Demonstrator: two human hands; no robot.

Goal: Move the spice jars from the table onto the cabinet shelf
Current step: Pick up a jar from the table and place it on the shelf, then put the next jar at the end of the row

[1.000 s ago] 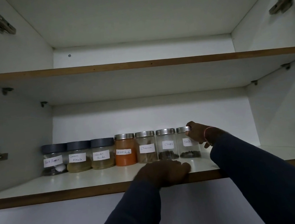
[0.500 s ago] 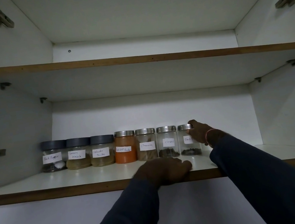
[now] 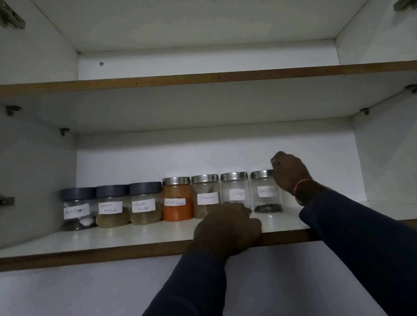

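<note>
Right hand (image 3: 289,174) is pinching the steel lid (image 3: 260,174) of the round glass jar (image 3: 266,195); left hand (image 3: 228,231) is clutching the wooden shelf edge (image 3: 82,254) before it

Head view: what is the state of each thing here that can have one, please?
cabinet, open.
three grey-lidded jars, upright, lids on.
four metal-lidded jars, upright, lids on.
rightmost jar, nearly empty, standing on the lower shelf.
left hand, grips the lower shelf's front edge.
right hand, fingers curled on the rightmost jar's lid.
</note>
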